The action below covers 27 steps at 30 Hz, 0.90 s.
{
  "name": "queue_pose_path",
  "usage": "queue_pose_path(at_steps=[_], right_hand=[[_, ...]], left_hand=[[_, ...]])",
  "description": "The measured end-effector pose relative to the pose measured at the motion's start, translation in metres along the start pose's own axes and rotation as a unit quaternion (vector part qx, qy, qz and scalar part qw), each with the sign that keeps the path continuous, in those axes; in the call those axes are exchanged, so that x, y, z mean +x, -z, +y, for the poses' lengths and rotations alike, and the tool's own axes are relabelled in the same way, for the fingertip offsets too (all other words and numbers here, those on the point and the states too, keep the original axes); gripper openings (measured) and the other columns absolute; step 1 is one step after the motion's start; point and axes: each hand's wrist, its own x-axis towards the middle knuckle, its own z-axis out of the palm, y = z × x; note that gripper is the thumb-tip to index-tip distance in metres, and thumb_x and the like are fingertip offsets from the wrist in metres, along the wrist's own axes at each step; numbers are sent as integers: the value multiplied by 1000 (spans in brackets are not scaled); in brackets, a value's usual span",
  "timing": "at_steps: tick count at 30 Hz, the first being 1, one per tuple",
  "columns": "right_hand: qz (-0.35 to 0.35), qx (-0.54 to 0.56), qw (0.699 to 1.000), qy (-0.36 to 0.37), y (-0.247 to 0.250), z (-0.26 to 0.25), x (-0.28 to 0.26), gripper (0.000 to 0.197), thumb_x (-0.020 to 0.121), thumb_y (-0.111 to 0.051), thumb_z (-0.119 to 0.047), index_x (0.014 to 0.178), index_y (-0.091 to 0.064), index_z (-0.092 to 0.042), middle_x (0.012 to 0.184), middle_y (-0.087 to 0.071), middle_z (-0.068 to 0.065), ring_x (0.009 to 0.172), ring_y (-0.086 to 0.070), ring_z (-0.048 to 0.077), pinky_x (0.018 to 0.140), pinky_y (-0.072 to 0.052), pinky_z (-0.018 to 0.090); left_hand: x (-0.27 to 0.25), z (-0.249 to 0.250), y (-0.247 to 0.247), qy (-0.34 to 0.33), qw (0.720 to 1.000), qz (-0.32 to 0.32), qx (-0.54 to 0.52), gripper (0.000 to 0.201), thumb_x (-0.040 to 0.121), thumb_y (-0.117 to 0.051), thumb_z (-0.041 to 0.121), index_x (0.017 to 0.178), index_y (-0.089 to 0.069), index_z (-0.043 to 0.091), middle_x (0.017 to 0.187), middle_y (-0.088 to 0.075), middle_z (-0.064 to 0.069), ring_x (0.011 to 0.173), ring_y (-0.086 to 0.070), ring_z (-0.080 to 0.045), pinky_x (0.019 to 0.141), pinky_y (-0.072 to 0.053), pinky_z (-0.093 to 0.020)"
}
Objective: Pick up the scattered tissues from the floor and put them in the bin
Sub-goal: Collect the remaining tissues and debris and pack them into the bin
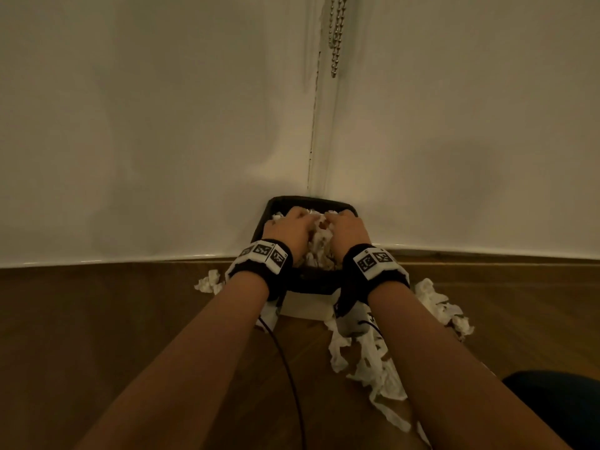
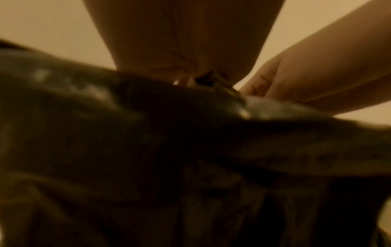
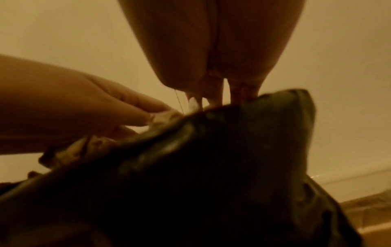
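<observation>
A white bin (image 1: 305,305) with a black liner (image 1: 308,201) stands on the floor against the wall. It is heaped with crumpled white tissues (image 1: 319,246). My left hand (image 1: 289,225) and right hand (image 1: 347,227) are side by side on top of that heap, fingers reaching down into it and pressing; the fingertips are buried. In the right wrist view the right hand (image 3: 213,98) points straight down behind the liner (image 3: 232,150), and the left hand (image 3: 127,108) lies on tissue at its rim. More torn tissues lie on the floor right of the bin (image 1: 435,306), in front (image 1: 367,362) and left (image 1: 207,282).
A pale wall or blind rises directly behind the bin, with a bead chain (image 1: 336,34) hanging above. The floor (image 1: 130,319) is dark wood. A thin black cable (image 1: 289,368) trails from my left wrist. A dark shape (image 1: 558,410) sits at the lower right.
</observation>
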Motion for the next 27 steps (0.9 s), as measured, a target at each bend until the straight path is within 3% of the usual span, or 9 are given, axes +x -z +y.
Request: queue_pose_path(at_steps=[3, 5, 9, 13, 16, 20, 23, 27], right_hand=[[88, 49, 994, -29, 4, 1, -6, 50, 92, -48, -20, 141, -39, -28, 140, -40, 7, 117, -43, 33, 99, -36, 38], [130, 58, 989, -40, 7, 0, -10, 51, 89, -51, -15, 138, -43, -30, 136, -42, 2, 112, -44, 32, 95, -37, 37], [180, 88, 979, -30, 8, -14, -18, 46, 90, -45, -7, 131, -52, -26, 129, -46, 4, 110, -42, 29, 93, -38, 34], [225, 229, 946, 53, 7, -52, -29, 28, 94, -45, -10, 118, -60, -15, 113, -54, 8, 106, -51, 23, 94, -42, 30], [200, 280, 927, 150, 1, -89, -37, 22, 94, -49, -15, 113, -61, -16, 102, -61, 2, 85, -54, 9, 79, -39, 14], [144, 297, 920, 213, -24, -132, -48, 21, 94, -50, -20, 112, -61, -17, 82, -56, -5, 71, -50, 5, 68, -39, 16], [76, 291, 927, 223, -54, -156, -51, 20, 94, -50, -17, 111, -61, -15, 83, -58, -1, 75, -54, 12, 72, -42, 21], [-48, 256, 952, 158, -108, -171, -41, 26, 93, -48, -14, 117, -57, -13, 114, -59, 9, 104, -57, 24, 93, -47, 36]], left_hand=[[-10, -6, 13, 9, 994, 87, -60, 47, 97, -33, 31, 143, -27, 35, 144, -36, -1, 124, -45, -24, 100, -38, -49], [-17, -10, 20, 15, 985, 146, -88, 44, 99, -27, 26, 142, -29, 36, 138, -44, -1, 119, -49, -22, 99, -39, -48], [-35, -29, 31, 29, 955, 253, -154, 41, 98, -32, 20, 137, -40, 32, 123, -55, 0, 107, -56, -21, 95, -42, -43], [-58, -69, 32, 92, 930, 300, -192, 43, 94, -37, 10, 132, -46, 29, 118, -55, 1, 99, -57, -20, 92, -46, -42], [-74, -104, 24, 154, 925, 289, -193, 45, 93, -38, 7, 132, -45, 29, 121, -53, -1, 97, -57, -21, 89, -48, -41], [-91, -146, -2, 206, 935, 234, -169, 43, 92, -40, 6, 131, -48, 23, 125, -50, -7, 101, -57, -24, 86, -48, -36], [-97, -170, -29, 257, 942, 153, -153, 41, 91, -44, 10, 129, -50, 21, 127, -48, -10, 106, -56, -28, 87, -45, -36], [-97, -183, -66, 259, 957, 56, -117, 38, 90, -47, 15, 127, -50, 16, 126, -52, -15, 110, -54, -32, 91, -46, -39]])
